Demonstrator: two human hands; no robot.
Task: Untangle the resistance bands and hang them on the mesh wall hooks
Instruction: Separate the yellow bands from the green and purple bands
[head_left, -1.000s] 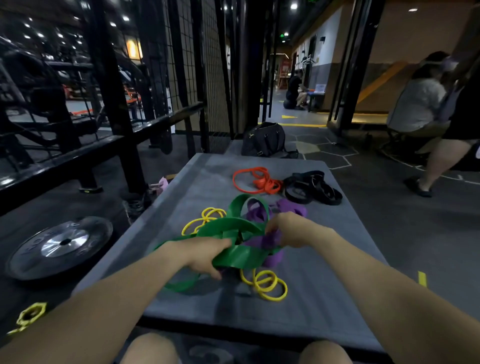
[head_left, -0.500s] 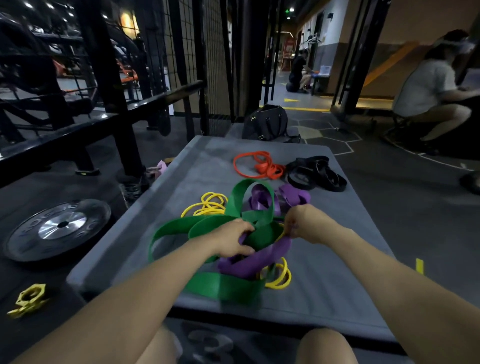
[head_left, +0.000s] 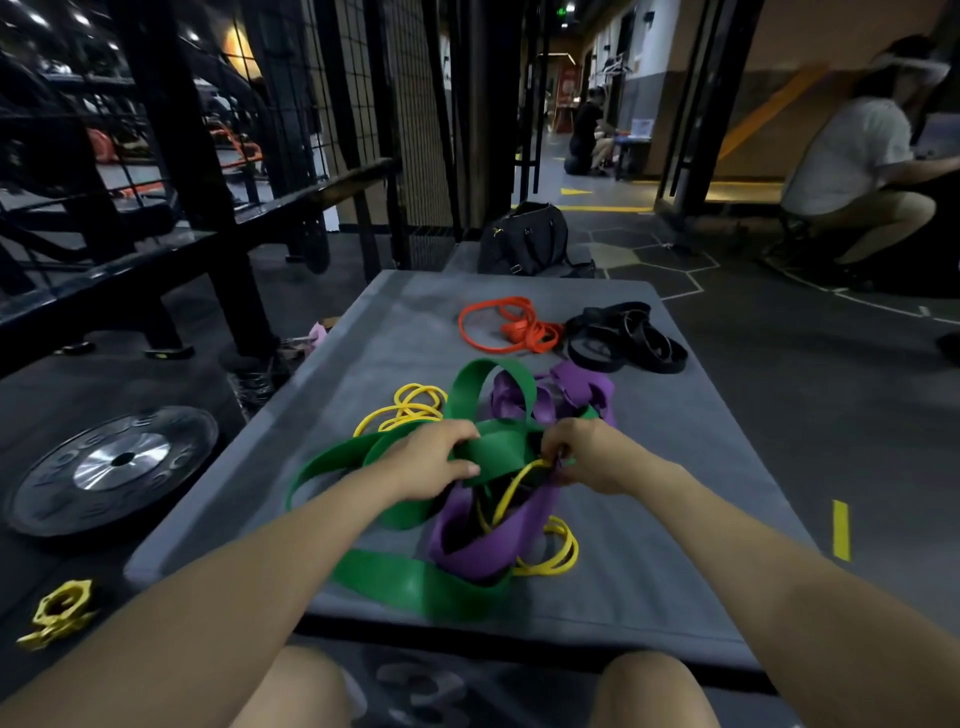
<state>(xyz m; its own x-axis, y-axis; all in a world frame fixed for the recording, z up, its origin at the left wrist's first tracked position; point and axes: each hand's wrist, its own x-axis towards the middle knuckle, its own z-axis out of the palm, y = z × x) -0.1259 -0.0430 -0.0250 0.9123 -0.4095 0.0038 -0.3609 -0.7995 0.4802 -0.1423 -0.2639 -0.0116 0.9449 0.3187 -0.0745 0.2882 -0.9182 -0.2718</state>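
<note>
Left hand (head_left: 434, 460) grips the green band (head_left: 415, 577), right hand (head_left: 587, 454) pinches the yellow band (head_left: 511, 491) (plate (head_left: 111, 467) lettering unreadable).

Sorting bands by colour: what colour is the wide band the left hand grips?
Green: the wide green band in the left hand, head view.

The green band (head_left: 410, 577), purple band (head_left: 498, 540) and yellow band (head_left: 550, 556) look like smooth, matt rubber, as do the orange bands (head_left: 511, 328) and black bands (head_left: 623, 340) near the mat's far edge. The mat (head_left: 665, 519) is grey, matt and slightly grainy. The plate (head_left: 111, 465) on the floor has dull black rubber round a shiny metal hub.
</note>
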